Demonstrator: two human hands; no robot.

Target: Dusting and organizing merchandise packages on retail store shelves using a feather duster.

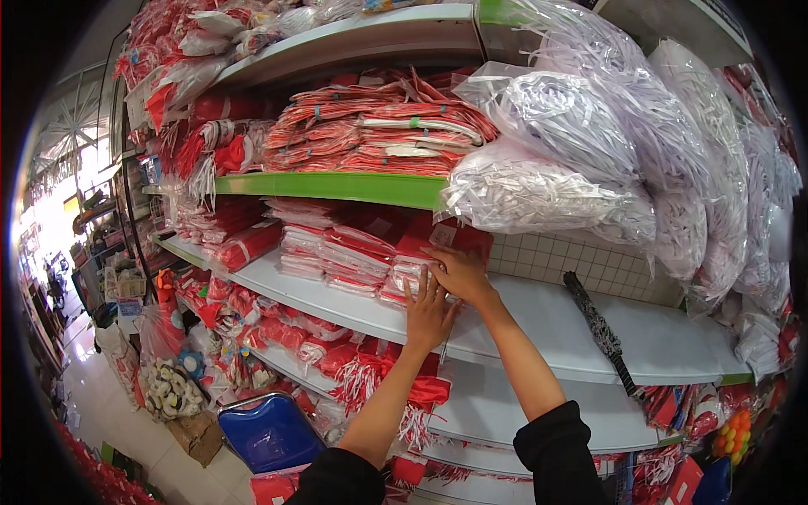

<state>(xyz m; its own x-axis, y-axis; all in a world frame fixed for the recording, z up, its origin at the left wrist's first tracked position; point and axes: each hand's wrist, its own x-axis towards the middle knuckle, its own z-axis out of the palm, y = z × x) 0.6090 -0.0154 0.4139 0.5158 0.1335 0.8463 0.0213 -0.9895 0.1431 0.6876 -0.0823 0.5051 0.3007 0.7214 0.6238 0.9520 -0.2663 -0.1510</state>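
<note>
Both my hands are at a stack of flat red and white packets in clear plastic, the rightmost of several stacks on the middle shelf. My left hand lies against the front of this stack with its fingers stretched up and apart. Just above and to the right, my right hand rests on the stack's right side, its fingers extended over the packets. Neither hand is closed round a packet. Directly left stand similar red packet stacks, touching one another. Part of the stack is hidden behind my hands.
Above hangs a shelf with a green edge, loaded with red packets. Bulging clear bags of white strips overhang on the right. A dark patterned folded umbrella lies across the right shelf. A blue chair stands lower left.
</note>
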